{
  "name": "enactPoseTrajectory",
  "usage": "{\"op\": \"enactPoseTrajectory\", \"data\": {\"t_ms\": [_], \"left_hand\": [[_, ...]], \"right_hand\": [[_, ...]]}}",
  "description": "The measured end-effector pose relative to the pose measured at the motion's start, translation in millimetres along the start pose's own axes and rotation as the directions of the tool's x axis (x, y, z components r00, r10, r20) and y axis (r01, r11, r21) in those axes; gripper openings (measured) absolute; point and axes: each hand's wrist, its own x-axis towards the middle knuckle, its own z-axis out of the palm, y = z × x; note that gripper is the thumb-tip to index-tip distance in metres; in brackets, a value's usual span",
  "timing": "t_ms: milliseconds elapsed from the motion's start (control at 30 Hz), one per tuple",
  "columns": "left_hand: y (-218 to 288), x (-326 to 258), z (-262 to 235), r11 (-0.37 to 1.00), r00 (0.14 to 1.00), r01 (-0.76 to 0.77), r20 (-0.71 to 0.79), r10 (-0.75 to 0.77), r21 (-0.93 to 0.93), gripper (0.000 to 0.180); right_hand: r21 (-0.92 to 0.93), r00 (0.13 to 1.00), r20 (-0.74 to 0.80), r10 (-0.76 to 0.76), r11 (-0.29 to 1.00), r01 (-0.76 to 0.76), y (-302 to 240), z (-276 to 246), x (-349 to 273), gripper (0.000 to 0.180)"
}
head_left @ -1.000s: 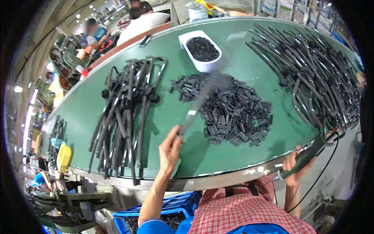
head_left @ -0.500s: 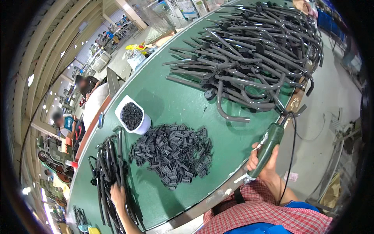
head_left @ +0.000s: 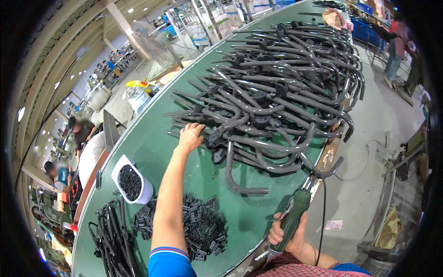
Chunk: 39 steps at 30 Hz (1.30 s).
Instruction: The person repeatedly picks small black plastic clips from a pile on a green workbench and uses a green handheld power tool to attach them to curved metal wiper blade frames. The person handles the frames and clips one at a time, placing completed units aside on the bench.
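Here, a worker's left hand [head_left: 190, 135] reached far across a long green worktable [head_left: 152, 147], its fingers curled down onto the near-left edge of a large tangled heap of bent grey-black metal tubes [head_left: 281, 87]; whether they had closed round a tube could not be told. The heap filled the far right of the table, one curved tube [head_left: 233, 173] lying loose at its near edge. The right hand [head_left: 288, 233], at the table's near right rim, was wrapped tightly round the handle of a dark green corded power screwdriver [head_left: 295, 214], its tip pointing toward the heap. Beside the left forearm lay a pile of small black plastic clips [head_left: 205, 226]. Farther left stood a white oblong tub of small black parts [head_left: 131, 180], with a smaller bundle of black tubes [head_left: 113, 233] near it.
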Motion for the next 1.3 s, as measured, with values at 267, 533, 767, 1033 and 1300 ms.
{"op": "enactPoseTrajectory", "data": {"t_ms": [267,533,767,1033,1300], "left_hand": [[35,-93,-130,0.988,0.973,-0.156,0.171,0.155,-0.005,0.030],[155,-356,-119,0.781,0.940,0.226,0.341,-0.018,-0.582,0.029],[221,-411,-71,0.793,0.922,0.338,0.010,-0.387,-0.508,0.029],[232,-394,-61,0.761,0.904,0.340,-0.032,-0.426,-0.552,0.029],[170,-377,-82,0.779,0.952,0.225,-0.040,-0.305,-0.586,0.027]], "right_hand": [[0.047,1.000,0.022,0.014,0.999,-0.015,3,-1,3,0.092],[-0.050,0.995,0.036,-0.091,0.994,0.093,3,7,-2,0.086],[-0.114,0.998,0.054,-0.037,0.993,0.043,14,15,-13,0.089],[-0.243,0.998,0.040,0.046,0.969,-0.035,46,26,-5,0.089],[-0.217,0.986,0.142,0.087,0.975,-0.055,36,5,-4,0.097]]}}
